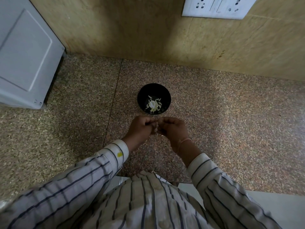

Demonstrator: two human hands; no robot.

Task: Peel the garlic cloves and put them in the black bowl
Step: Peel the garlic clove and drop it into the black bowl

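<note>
A black bowl (154,98) stands on the speckled granite counter (231,121), with several pale peeled garlic cloves (153,104) lying in its bottom. Just in front of the bowl my left hand (141,128) and my right hand (173,128) meet, fingers curled. Between their fingertips they pinch a small garlic clove (156,127), mostly hidden by the fingers. A tiny pale scrap of skin (162,135) shows below the right hand.
A white appliance (24,52) stands at the back left of the counter. A beige tiled wall (132,27) rises behind the bowl, with a white socket and switch plate (217,7) at the upper right. The counter's front edge runs by my striped shirt.
</note>
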